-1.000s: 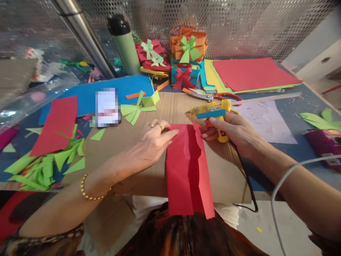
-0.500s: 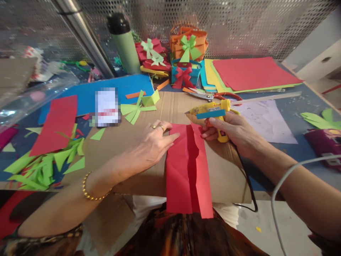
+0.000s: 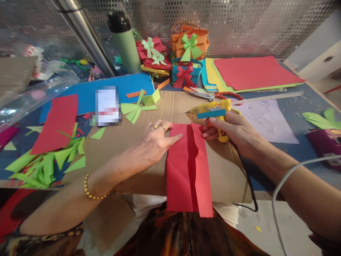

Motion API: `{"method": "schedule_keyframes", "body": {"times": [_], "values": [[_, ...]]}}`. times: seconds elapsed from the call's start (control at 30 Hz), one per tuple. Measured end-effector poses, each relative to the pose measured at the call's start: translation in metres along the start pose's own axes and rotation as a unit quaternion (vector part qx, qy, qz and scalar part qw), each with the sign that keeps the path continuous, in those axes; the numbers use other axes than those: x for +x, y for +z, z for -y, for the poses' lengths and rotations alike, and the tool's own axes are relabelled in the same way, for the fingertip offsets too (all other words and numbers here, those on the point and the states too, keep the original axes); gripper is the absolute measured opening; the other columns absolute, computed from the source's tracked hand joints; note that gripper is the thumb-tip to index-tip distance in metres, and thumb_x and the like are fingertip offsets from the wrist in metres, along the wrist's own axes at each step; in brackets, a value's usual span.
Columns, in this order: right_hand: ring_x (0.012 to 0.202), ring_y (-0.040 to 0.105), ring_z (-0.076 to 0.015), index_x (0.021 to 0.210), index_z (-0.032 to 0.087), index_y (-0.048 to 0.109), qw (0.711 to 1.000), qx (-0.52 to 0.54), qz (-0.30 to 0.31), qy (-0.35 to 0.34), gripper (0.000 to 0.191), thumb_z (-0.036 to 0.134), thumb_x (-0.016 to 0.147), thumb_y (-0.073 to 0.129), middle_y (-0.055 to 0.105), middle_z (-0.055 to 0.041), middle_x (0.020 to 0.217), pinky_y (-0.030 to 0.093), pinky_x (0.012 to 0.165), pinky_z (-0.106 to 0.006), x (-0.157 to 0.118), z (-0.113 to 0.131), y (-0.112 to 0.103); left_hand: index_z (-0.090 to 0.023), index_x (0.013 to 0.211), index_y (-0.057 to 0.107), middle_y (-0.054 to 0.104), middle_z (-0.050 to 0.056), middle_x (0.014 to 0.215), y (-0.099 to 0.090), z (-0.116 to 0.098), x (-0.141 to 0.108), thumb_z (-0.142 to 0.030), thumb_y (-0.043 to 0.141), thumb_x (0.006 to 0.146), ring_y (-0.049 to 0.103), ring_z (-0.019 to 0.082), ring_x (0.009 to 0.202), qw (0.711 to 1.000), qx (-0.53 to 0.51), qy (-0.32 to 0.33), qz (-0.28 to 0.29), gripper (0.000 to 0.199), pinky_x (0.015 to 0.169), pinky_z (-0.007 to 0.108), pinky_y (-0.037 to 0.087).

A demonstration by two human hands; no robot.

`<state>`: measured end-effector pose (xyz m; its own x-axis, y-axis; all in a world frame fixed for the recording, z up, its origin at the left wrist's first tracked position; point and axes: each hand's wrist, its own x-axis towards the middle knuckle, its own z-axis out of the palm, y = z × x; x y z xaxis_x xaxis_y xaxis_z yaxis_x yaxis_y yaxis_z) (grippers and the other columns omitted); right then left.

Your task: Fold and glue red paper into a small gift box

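A folded red paper point(image 3: 179, 170) lies on the cardboard sheet point(image 3: 128, 177), its near end hanging past the edge toward my lap. Its two side flaps meet unevenly along a dark gap in the middle. My left hand point(image 3: 154, 142) grips the paper's upper left edge, thumb on top. Wrapped round a yellow glue gun point(image 3: 206, 107), my right hand point(image 3: 234, 131) points the nozzle leftward, above the paper's far end. A blue paper strip point(image 3: 211, 114) lies across the gun's side, near my right thumb. My right fingertips touch the paper's upper right edge.
Behind the gun lie red-handled scissors point(image 3: 213, 95). A green bottle point(image 3: 124, 46), paper baskets point(image 3: 186, 73) and stacked coloured sheets point(image 3: 258, 73) stand along the back. Green scraps point(image 3: 39, 170) pile up at left. A black cord point(image 3: 246, 177) trails from the gun.
Both hands, the red paper and the glue gun hold nearly the same places. The whole view has shifted very slightly.
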<state>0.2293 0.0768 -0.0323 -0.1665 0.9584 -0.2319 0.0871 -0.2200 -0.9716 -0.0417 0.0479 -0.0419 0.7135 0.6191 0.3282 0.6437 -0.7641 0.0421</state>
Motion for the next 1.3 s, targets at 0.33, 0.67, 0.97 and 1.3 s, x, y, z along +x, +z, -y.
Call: {"method": "schedule_keyframes", "body": {"times": [0.33,0.67,0.97,1.3], "values": [[0.065,0.074,-0.0146,0.073,0.019,0.075,1.0,0.006,-0.018,0.014,0.023,0.037,0.085,0.083,0.077,-0.0059,0.075,0.062,0.061,-0.021,-0.004,0.006,0.003,-0.012,0.136,0.064,0.068,0.016,0.127,-0.003,0.005,0.001,-0.036,0.057,0.106,0.059,0.032,0.117,0.995,0.037,-0.087,-0.017,0.039,0.099,0.048,0.046],[0.065,0.075,-0.0156,0.077,0.018,0.072,1.0,-0.007,-0.014,0.012,0.044,0.056,0.066,0.092,0.076,-0.0049,0.072,0.063,0.061,-0.022,0.0,0.001,-0.001,-0.008,0.13,0.068,0.071,0.019,0.126,-0.004,-0.005,0.005,-0.032,0.065,0.102,0.062,0.032,0.111,0.996,0.046,-0.079,0.008,0.038,0.095,0.046,0.046],[0.064,0.074,-0.014,0.075,0.018,0.072,1.0,-0.014,-0.017,0.013,0.043,0.055,0.065,0.092,0.076,-0.0042,0.071,0.062,0.061,-0.021,-0.001,0.002,0.0,-0.01,0.137,0.069,0.068,0.022,0.14,0.002,-0.005,0.002,-0.054,0.028,0.111,0.06,0.034,0.133,0.999,-0.024,-0.018,-0.011,0.065,0.106,0.052,0.045],[0.061,0.071,-0.0116,0.078,0.017,0.073,1.0,-0.021,-0.02,0.013,0.042,0.054,0.069,0.091,0.075,-0.0032,0.074,0.061,0.06,-0.019,-0.003,0.004,0.001,-0.018,0.131,0.077,0.068,0.026,0.137,0.015,-0.003,0.0,-0.067,0.035,0.104,0.06,0.04,0.133,0.999,-0.007,0.001,-0.042,0.07,0.107,0.058,0.045]]}}
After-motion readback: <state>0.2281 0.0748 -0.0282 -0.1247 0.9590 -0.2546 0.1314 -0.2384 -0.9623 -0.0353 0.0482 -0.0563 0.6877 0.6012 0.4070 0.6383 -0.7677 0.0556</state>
